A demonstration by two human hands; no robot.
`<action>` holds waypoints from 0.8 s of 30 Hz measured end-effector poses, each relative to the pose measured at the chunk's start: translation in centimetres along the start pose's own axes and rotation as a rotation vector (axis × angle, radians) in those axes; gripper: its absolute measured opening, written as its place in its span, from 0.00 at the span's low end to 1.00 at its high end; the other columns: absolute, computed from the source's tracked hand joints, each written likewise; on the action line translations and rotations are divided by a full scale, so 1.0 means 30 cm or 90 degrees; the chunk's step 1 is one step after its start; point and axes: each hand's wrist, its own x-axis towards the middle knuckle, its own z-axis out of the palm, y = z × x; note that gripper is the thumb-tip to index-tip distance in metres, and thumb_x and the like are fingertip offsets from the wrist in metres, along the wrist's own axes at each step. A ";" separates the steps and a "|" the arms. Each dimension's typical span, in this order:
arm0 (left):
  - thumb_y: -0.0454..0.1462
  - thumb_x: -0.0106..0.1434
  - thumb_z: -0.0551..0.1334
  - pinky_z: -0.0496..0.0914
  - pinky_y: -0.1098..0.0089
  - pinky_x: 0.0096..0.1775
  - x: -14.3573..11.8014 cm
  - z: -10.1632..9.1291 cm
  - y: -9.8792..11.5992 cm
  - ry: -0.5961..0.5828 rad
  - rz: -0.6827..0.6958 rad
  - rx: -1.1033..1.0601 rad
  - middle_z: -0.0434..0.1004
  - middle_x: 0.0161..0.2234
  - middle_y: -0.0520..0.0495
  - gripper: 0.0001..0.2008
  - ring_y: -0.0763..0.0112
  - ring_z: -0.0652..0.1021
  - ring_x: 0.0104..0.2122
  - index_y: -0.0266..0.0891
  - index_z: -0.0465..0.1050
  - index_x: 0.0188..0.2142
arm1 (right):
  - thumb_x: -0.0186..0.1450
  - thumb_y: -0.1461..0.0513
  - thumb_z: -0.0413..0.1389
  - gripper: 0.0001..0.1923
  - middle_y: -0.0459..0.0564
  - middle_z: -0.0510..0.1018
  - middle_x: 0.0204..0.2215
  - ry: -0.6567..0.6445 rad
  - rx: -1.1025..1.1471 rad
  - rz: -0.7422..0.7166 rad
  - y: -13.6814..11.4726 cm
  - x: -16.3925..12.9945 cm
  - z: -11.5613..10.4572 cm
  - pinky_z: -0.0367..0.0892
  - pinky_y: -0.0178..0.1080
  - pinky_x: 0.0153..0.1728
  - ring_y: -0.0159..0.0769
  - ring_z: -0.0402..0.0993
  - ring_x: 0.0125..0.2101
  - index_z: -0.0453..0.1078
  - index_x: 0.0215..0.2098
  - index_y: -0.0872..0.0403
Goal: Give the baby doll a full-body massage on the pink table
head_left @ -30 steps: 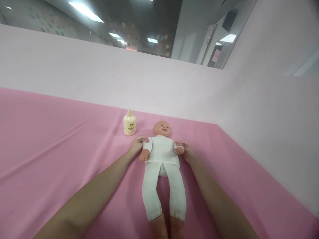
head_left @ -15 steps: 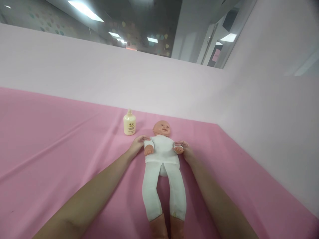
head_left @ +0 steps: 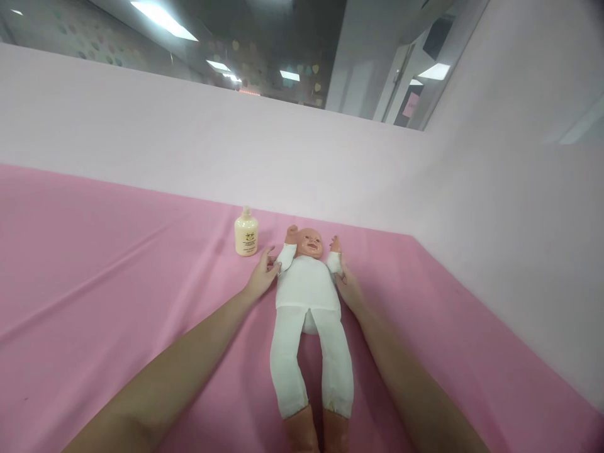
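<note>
A baby doll (head_left: 307,283) in a white top and white trousers lies face up, its head away from me and both its arms raised beside the head. At its upper arm on the left, my left hand (head_left: 262,277) has the thumb against the white sleeve, one finger stretched upward; the other fingertips are partly hidden. My right hand (head_left: 349,286) is closed round the doll's other arm (head_left: 334,262), with the thumb on the near side. A cream-coloured bottle (head_left: 246,236) with dark print stands upright to the left of the doll's head.
Pink cloth (head_left: 141,264) covers the surface under the doll, with creases on the left. A pale wall (head_left: 212,145) rises behind it and another wall (head_left: 528,207) on the right. Above the back wall, a window (head_left: 264,38) shows ceiling lights.
The doll's arms have swung from lying down along its chest to pointing up beside its head. Both my hands have turned with them, staying at the doll's sides. The bottle stands where it was.
</note>
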 end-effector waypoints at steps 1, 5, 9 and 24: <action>0.44 0.64 0.61 0.68 0.59 0.51 -0.003 -0.001 0.005 -0.001 0.005 0.013 0.76 0.47 0.44 0.31 0.64 0.77 0.43 0.47 0.55 0.65 | 0.62 0.59 0.55 0.36 0.42 0.67 0.63 -0.009 -0.012 -0.002 0.002 -0.001 0.001 0.56 0.54 0.65 0.42 0.62 0.63 0.53 0.68 0.39; 0.45 0.65 0.60 0.70 0.60 0.49 -0.001 -0.003 0.005 -0.004 0.015 0.029 0.77 0.47 0.45 0.25 0.63 0.78 0.42 0.47 0.65 0.60 | 0.63 0.57 0.55 0.34 0.41 0.70 0.60 -0.009 -0.041 -0.009 0.001 0.001 0.001 0.57 0.55 0.64 0.41 0.62 0.63 0.56 0.66 0.39; 0.45 0.64 0.60 0.70 0.60 0.49 0.014 -0.003 -0.018 0.011 -0.012 0.046 0.77 0.48 0.44 0.24 0.62 0.78 0.42 0.45 0.67 0.59 | 0.63 0.57 0.54 0.31 0.41 0.71 0.59 -0.015 -0.048 0.013 -0.003 0.004 0.000 0.58 0.55 0.63 0.41 0.65 0.61 0.60 0.65 0.40; 0.49 0.68 0.50 0.67 0.64 0.42 0.023 -0.023 0.011 -0.049 -0.030 0.312 0.79 0.32 0.44 0.23 0.61 0.76 0.36 0.39 0.74 0.27 | 0.66 0.52 0.52 0.30 0.46 0.66 0.63 -0.034 -0.130 0.119 -0.003 0.011 -0.008 0.56 0.50 0.65 0.43 0.62 0.63 0.60 0.66 0.45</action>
